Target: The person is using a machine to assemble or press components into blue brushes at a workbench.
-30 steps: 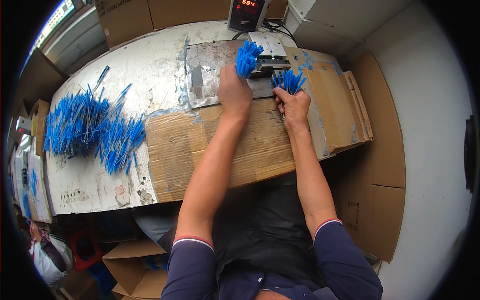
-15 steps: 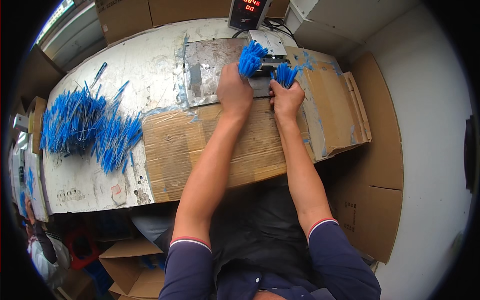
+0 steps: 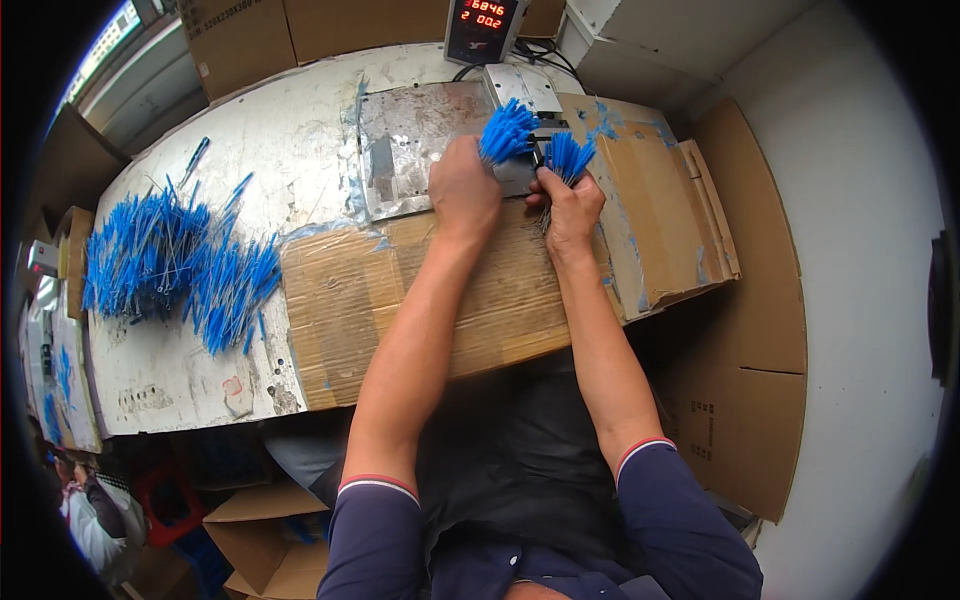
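Note:
My left hand (image 3: 465, 195) is closed round a bundle of thin blue-tipped wire brushes (image 3: 508, 128), their blue ends fanning out past the fingers. Close beside it, my right hand (image 3: 573, 215) grips a smaller bundle of the same brushes (image 3: 570, 155); the blue ends point up and grey wire tails hang below. Both bundles are held just in front of a small metal machine (image 3: 525, 88), apart from each other. A large pile of these brushes (image 3: 145, 250) lies at the left of the table, with a looser heap (image 3: 232, 300) beside it.
A box with a red lit display (image 3: 483, 25) stands behind the machine, cables beside it. A metal plate (image 3: 415, 140) and taped cardboard (image 3: 400, 310) cover part of the worktop. A pen (image 3: 196, 155) lies near the pile. Another person (image 3: 100, 520) is at far left.
My right hand has lowered a little, drawing its bundle back from the machine, and its wire tails now show. The left hand stays near its place; its bundle leans more to the right.

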Motion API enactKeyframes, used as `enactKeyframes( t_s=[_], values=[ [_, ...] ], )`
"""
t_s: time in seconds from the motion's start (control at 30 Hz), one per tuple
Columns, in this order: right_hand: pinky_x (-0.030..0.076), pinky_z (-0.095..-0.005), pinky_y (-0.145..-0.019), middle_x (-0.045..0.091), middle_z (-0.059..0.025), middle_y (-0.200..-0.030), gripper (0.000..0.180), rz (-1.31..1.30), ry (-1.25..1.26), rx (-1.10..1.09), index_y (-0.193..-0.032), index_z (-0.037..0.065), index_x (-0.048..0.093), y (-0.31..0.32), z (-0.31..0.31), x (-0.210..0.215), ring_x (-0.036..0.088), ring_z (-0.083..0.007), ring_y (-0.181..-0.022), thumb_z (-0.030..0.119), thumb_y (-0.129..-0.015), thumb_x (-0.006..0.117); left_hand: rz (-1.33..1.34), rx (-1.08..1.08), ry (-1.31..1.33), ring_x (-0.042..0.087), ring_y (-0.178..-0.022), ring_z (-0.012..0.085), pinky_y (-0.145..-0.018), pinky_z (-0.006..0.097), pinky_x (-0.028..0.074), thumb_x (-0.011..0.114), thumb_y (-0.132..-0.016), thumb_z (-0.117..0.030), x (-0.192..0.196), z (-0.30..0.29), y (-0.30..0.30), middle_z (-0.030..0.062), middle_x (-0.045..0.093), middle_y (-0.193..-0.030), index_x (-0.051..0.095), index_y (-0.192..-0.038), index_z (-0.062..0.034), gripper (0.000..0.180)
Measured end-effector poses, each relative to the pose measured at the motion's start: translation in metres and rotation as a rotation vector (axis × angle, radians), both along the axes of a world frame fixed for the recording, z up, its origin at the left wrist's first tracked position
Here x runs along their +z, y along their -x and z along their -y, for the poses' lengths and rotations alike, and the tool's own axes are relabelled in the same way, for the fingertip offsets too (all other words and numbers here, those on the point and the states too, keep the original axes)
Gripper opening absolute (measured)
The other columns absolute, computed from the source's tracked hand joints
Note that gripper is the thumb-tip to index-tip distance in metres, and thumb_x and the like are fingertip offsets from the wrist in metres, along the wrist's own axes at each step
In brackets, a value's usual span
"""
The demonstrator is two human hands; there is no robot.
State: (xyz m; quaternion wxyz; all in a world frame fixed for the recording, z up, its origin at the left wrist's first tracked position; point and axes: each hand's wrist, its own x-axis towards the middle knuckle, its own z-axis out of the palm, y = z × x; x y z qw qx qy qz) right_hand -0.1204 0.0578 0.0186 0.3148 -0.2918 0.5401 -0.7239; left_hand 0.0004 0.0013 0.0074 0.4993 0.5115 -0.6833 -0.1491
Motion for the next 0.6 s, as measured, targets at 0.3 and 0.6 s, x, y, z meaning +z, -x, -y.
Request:
enactKeyframes(
  t_s=[0.3,0.6],
  values=[
    [0.052,-0.0255,-0.045,0.069,-0.0057,-0.076,0.009,-0.011,-0.131,0.049,-0.091,0.001,0.066,0.008,-0.009,0.006,0.064,-0.0125,-0.057,0.001,-0.085,0.074,0.090,-0.070,0.016,0.065,-0.094,0.0398,-0.082,0.048,0.047,0.059,-0.078,0.005,-0.002,0.002,-0.002,0.0180,0.068,-0.099,0.065,-0.105,-0.0027,0.028],
    [0.054,-0.0263,-0.044,0.069,-0.0098,-0.081,0.010,-0.035,-0.092,0.127,-0.094,-0.002,0.063,0.011,-0.014,0.005,0.065,-0.0139,-0.059,-0.002,-0.084,0.067,0.162,-0.070,0.091,0.061,-0.087,0.0374,-0.076,0.047,0.045,0.060,-0.074,0.003,-0.001,0.000,-0.002,0.0165,0.063,-0.094,0.061,-0.093,-0.0034,0.021]
  ],
)
